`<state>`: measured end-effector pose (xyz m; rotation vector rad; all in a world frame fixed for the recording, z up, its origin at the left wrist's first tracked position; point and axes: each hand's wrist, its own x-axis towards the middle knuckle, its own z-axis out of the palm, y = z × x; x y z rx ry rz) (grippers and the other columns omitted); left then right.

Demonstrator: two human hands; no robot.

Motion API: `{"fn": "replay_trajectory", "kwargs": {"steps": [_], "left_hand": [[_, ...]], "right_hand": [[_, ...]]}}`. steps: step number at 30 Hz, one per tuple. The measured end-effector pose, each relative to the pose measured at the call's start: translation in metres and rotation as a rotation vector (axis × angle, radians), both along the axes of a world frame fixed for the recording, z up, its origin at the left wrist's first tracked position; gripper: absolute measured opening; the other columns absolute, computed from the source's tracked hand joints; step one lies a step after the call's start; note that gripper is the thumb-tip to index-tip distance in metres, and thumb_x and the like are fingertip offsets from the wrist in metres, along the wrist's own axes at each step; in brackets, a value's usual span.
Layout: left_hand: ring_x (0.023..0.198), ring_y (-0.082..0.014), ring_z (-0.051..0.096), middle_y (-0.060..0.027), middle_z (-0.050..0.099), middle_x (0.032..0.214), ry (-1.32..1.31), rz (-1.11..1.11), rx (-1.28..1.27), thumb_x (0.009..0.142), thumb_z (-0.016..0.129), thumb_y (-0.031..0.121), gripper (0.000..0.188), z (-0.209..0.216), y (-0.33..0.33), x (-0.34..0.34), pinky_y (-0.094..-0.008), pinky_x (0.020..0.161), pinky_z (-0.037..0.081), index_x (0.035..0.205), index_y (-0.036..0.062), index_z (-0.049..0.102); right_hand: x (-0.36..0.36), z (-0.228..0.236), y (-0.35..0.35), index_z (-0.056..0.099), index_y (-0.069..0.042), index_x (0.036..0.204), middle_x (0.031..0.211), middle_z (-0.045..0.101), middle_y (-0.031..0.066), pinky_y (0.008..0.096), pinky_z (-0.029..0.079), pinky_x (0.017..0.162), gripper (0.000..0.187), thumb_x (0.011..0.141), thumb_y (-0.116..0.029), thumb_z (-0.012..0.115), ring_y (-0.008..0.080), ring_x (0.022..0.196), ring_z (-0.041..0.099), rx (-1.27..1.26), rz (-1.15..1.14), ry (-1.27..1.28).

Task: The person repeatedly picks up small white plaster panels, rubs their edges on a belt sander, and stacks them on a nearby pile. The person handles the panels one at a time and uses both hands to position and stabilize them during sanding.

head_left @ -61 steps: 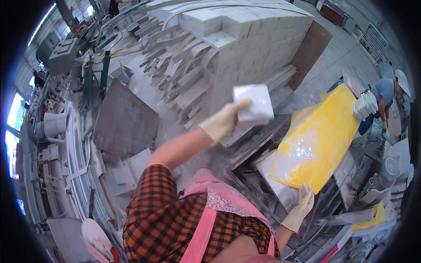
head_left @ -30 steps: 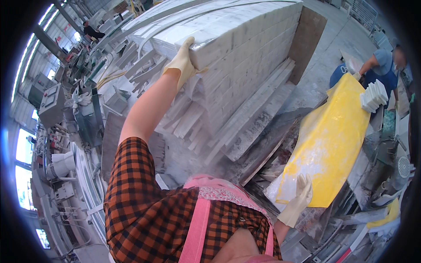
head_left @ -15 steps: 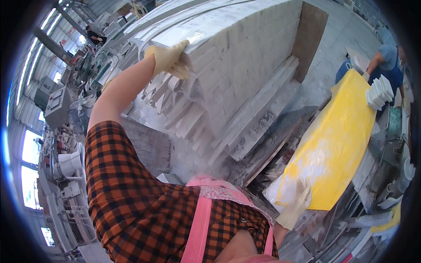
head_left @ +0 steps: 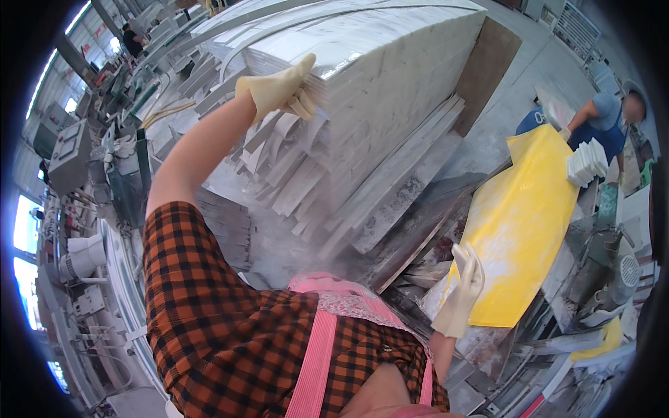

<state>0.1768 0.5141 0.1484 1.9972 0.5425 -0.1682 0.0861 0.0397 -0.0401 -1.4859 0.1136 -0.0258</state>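
My left hand (head_left: 282, 87), in a cream glove, rests at the upper front corner of a tall stack of white-grey stone slabs (head_left: 397, 104). Its fingers are apart, some bent down over the edge, and I see nothing held. Below it, pale strips (head_left: 289, 174) stick out unevenly from the stack's end. My right hand (head_left: 465, 289), gloved alike, is raised at the near end of a dusty yellow sheet (head_left: 526, 237), palm partly turned up. Its fingers are loosely spread and hold nothing visible.
At right a co-worker (head_left: 599, 118) in blue leans over the sheet's far end, beside a small stack of white pieces (head_left: 587, 162). A brown board (head_left: 491, 73) stands against the slabs. Machinery with a control box (head_left: 68, 155) lines the left. Another person (head_left: 131, 40) is far back.
My right hand has lifted off the yellow sheet and turned its palm upward. My left hand remains at the stack's corner, slightly farther right. The view has shifted, and the co-worker's head now shows.
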Motion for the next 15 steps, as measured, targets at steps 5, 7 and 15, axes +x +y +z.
{"fn": "replay_trajectory", "kwargs": {"steps": [5, 7, 15], "left_hand": [[0.084, -0.0236, 0.072, -0.016, 0.074, 0.087, -0.256, -0.07, -0.193, 0.101, 0.032, 0.066, 0.077, -0.035, 0.013, -0.017, -0.032, 0.081, 0.05, 0.099, -0.0016, 0.068], [0.083, -0.0218, 0.072, -0.0153, 0.074, 0.086, -0.314, -0.053, -0.381, 0.103, 0.04, 0.048, 0.057, -0.054, 0.016, -0.012, -0.0317, 0.083, 0.052, 0.101, -0.0021, 0.067], [0.078, -0.0164, 0.069, -0.01, 0.072, 0.079, -0.43, 0.086, -0.322, 0.105, 0.052, 0.019, 0.025, -0.079, 0.004, -0.01, -0.0303, 0.08, 0.054, 0.1, -0.0007, 0.065]], "right_hand": [[0.046, 0.033, 0.072, 0.057, 0.006, 0.136, 0.122, 0.07, 0.0196, 0.0366, 0.047, 0.109, 0.043, 0.111, -0.026, 0.043, 0.0255, 0.118, 0.066, -0.102, 0.222, -0.117], [0.063, 0.049, 0.105, 0.058, 0.004, 0.136, 0.124, 0.07, 0.0181, 0.0371, 0.044, 0.112, 0.046, 0.112, -0.03, 0.04, 0.0257, 0.12, 0.065, -0.096, 0.227, -0.221], [0.189, 0.081, 0.269, 0.043, 0.007, 0.146, 0.147, 0.052, 0.0237, 0.0402, 0.037, 0.118, 0.05, 0.112, -0.029, 0.038, 0.0319, 0.138, 0.049, 0.172, 0.041, -0.544]]}}
